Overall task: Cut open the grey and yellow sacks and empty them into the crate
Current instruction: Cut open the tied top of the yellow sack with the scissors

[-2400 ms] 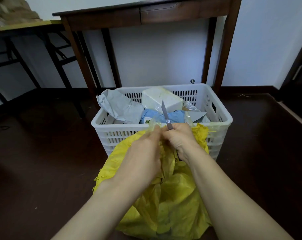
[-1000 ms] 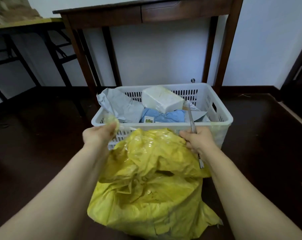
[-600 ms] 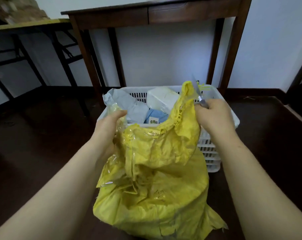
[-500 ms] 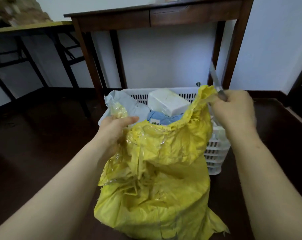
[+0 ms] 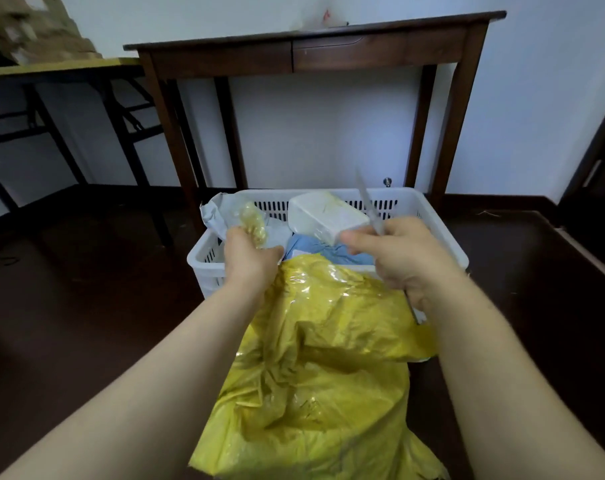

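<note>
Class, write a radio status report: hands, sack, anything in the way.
Left hand pinches plastic scrap; right hand grips knife, blade up. Yellow sack against crate, not emptied. Crate already part full.

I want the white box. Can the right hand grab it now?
Probably not: the right hand grips the knife. The box lies just beyond it, uncovered, in the crate.

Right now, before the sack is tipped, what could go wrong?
The right hand grips the knife blade-up, close to the left hand, which holds a plastic scrap; a slip could cut it. Both hands are busy, so the sack may be gripped poorly and spill beside the crate.
</note>
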### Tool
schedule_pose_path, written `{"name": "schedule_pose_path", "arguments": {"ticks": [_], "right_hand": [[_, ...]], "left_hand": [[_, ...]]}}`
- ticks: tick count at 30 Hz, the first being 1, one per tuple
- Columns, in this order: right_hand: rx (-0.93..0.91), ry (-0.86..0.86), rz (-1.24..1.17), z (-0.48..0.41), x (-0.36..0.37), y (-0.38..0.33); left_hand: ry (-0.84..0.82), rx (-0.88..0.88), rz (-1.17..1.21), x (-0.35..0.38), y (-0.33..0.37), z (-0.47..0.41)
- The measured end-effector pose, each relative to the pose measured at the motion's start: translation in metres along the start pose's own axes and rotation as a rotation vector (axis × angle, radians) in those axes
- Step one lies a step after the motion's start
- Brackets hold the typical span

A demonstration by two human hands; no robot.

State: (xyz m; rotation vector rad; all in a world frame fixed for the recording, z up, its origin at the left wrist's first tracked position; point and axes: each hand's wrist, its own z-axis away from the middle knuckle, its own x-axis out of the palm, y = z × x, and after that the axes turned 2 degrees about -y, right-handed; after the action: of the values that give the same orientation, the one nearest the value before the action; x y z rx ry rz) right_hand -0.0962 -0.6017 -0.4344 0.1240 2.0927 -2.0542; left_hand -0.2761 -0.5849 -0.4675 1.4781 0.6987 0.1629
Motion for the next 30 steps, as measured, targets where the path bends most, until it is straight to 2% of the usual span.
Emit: {"name": "schedule_pose_path", "arguments": {"ticks": [5, 8, 11, 15, 18, 21, 27, 30], "right_hand": [[0.069, -0.096, 0.167, -0.006, 0.030, 0.030], [0.168, -0.113, -0.026, -0.010, 0.032, 0.050], [0.271, -0.110, -0.199, -0.011, 0.032, 0.065], [0.326, 0.033, -0.342, -0.021, 0.031, 0.084], [0.356, 0.153, -0.342, -0.031, 0.028, 0.098], [0.392, 0.237, -0.308, -0.037, 0.023, 0.117], [0.408, 0.339, -0.276, -0.044, 0.017, 0.142], [0.521, 0.559, -0.270, -0.035, -0.019, 0.172]], "left_hand": [[-0.028, -0.027, 0.039, 0.014, 0.002, 0.009], [-0.034, -0.016, 0.090, 0.014, -0.001, 0.015], [-0.085, -0.003, 0.269, 0.015, -0.001, 0.028], [-0.223, 0.041, 0.444, 0.025, 0.004, 0.048], [-0.322, 0.072, 0.414, 0.031, -0.002, 0.063], [-0.321, 0.085, 0.348, 0.030, -0.014, 0.073], [-0.381, 0.010, 0.494, 0.014, -0.017, 0.090], [-0.325, 0.040, 0.617, -0.024, -0.004, 0.077]]}}
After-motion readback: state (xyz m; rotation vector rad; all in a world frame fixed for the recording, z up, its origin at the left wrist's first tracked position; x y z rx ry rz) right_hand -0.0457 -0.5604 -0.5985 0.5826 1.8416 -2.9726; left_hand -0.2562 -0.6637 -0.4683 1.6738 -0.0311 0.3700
